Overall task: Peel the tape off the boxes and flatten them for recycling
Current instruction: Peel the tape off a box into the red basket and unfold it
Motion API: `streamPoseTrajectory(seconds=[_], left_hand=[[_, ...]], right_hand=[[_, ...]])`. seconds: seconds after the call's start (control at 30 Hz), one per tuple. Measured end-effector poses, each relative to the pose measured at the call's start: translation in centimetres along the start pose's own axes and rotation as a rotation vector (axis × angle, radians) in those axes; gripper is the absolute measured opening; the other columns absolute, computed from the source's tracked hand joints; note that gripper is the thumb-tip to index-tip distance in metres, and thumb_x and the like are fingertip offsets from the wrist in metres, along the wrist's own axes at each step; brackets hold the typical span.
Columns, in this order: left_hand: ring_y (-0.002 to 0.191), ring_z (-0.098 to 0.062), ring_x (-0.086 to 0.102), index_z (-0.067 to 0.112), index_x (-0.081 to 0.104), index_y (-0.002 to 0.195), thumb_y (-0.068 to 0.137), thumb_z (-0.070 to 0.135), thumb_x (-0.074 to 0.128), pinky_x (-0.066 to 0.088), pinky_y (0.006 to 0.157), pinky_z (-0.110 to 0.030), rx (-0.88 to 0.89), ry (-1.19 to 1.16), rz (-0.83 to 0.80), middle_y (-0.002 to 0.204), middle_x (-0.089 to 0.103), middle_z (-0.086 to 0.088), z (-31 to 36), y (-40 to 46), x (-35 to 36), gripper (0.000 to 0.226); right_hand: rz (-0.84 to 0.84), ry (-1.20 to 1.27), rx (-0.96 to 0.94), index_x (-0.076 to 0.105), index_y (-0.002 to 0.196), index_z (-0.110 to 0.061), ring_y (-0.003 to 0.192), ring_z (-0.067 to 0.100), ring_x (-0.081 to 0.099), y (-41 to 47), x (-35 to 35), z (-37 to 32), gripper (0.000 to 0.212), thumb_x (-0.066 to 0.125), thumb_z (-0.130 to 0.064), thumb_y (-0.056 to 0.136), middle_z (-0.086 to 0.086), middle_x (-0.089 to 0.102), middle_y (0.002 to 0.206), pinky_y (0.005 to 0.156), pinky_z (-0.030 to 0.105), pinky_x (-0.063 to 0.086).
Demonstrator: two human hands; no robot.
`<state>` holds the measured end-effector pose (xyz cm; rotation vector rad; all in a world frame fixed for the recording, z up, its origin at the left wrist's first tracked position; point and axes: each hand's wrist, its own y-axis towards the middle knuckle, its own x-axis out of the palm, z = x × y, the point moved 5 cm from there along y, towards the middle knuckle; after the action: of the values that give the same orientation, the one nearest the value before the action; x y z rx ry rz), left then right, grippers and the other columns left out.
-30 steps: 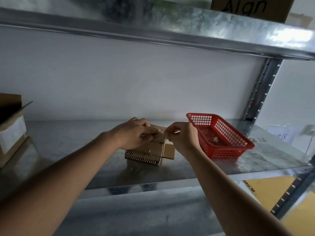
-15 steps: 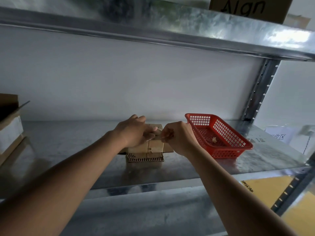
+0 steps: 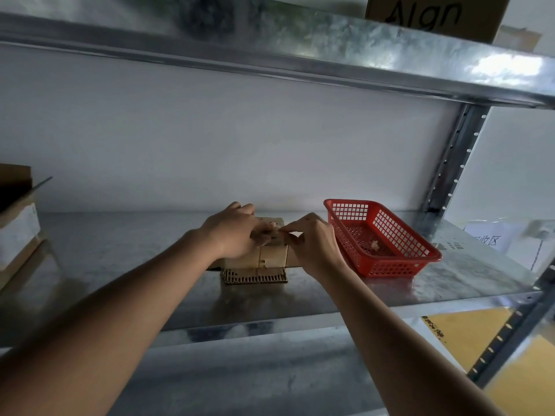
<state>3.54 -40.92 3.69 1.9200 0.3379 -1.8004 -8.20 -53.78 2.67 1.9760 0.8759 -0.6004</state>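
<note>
Now I'm mid-peel: left hand (image 3: pixel 237 235) gripping the box (image 3: pixel 270 256) steady, right hand (image 3: pixel 312 244) pinching at its tape, needing a clean pull next.

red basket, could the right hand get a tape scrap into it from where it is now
Probably yes. The right hand works at the small cardboard box, and the red basket sits just to its right on the same shelf, top open, nothing between them. One crumpled scrap already lies inside.
</note>
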Motion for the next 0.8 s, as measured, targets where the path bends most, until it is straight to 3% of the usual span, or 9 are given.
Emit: streamPoseTrajectory(seconds=[0.07, 0.2, 0.33, 0.53, 0.67, 0.73, 0.8], left_hand=[[0.103, -0.017, 0.037, 0.058, 0.05, 0.133, 0.104, 0.061, 0.033, 0.049, 0.078, -0.039, 0.0, 0.006, -0.005, 0.099, 0.041, 0.007, 0.1, -0.1, 0.0, 0.034], [0.102, -0.019, 0.039, 0.056, 0.052, 0.124, 0.1, 0.065, 0.02, 0.045, 0.071, -0.037, -0.014, 0.014, -0.004, 0.095, 0.039, 0.008, 0.2, -0.3, 0.1, 0.04], [0.11, -0.017, 0.038, 0.06, 0.049, 0.135, 0.099, 0.068, 0.041, 0.053, 0.082, -0.042, -0.02, -0.009, 0.043, 0.104, 0.04, 0.008, 0.0, -0.6, 0.5, 0.038], [0.114, -0.015, 0.039, 0.056, 0.047, 0.145, 0.1, 0.063, 0.047, 0.052, 0.08, -0.039, -0.031, -0.036, 0.095, 0.111, 0.044, 0.01, -0.3, -0.5, 0.9, 0.046], [0.119, -0.017, 0.039, 0.051, 0.046, 0.148, 0.101, 0.06, 0.047, 0.052, 0.079, -0.039, -0.042, -0.049, 0.119, 0.117, 0.045, 0.008, -0.3, -0.6, 1.3, 0.048], [0.122, -0.018, 0.039, 0.051, 0.045, 0.148, 0.102, 0.058, 0.046, 0.054, 0.08, -0.04, -0.055, -0.043, 0.13, 0.121, 0.047, 0.006, 0.1, -0.5, 1.6, 0.047], [0.124, -0.019, 0.039, 0.051, 0.044, 0.147, 0.103, 0.058, 0.043, 0.051, 0.077, -0.038, -0.071, -0.027, 0.14, 0.123, 0.047, 0.005, 0.7, -0.3, 1.9, 0.045]], right_hand=[[-0.052, -0.047, -0.037, 0.082, 0.105, -0.021, 0.08, 0.02, 0.064, 0.1, 0.1, -0.4, 0.024, 0.085, -0.032, 0.083, 0.003, 0.066, 0.099, 0.069, 0.032, 0.052], [-0.075, -0.2, -0.111, 0.082, 0.101, -0.017, 0.08, 0.023, 0.065, 0.3, 0.2, -1.3, 0.011, 0.076, -0.014, 0.092, 0.005, 0.069, 0.096, 0.06, 0.026, 0.042], [-0.105, -0.247, -0.118, 0.081, 0.102, -0.016, 0.085, 0.026, 0.068, 0.6, 0.3, -1.6, 0.021, 0.063, -0.007, 0.097, 0.005, 0.072, 0.099, 0.074, 0.038, 0.056], [0.006, 0.026, 0.069, 0.079, 0.094, -0.005, 0.076, 0.022, 0.073, 1.1, -1.3, -0.3, 0.024, 0.057, 0.004, 0.095, 0.008, 0.077, 0.084, 0.074, 0.038, 0.061], [0.016, 0.116, 0.123, 0.075, 0.109, -0.006, 0.071, 0.017, 0.074, 0.6, -2.0, 0.4, 0.026, 0.056, 0.006, 0.097, 0.008, 0.077, 0.084, 0.073, 0.04, 0.064], [0.013, 0.115, 0.127, 0.072, 0.12, -0.011, 0.075, 0.015, 0.074, 0.4, -1.9, 0.5, 0.028, 0.065, 0.001, 0.096, 0.008, 0.078, 0.088, 0.078, 0.038, 0.064], [0.048, 0.105, 0.125, 0.075, 0.114, -0.014, 0.074, 0.014, 0.075, 0.4, -2.1, 0.6, 0.019, 0.072, -0.011, 0.095, 0.007, 0.079, 0.087, 0.079, 0.035, 0.062]])
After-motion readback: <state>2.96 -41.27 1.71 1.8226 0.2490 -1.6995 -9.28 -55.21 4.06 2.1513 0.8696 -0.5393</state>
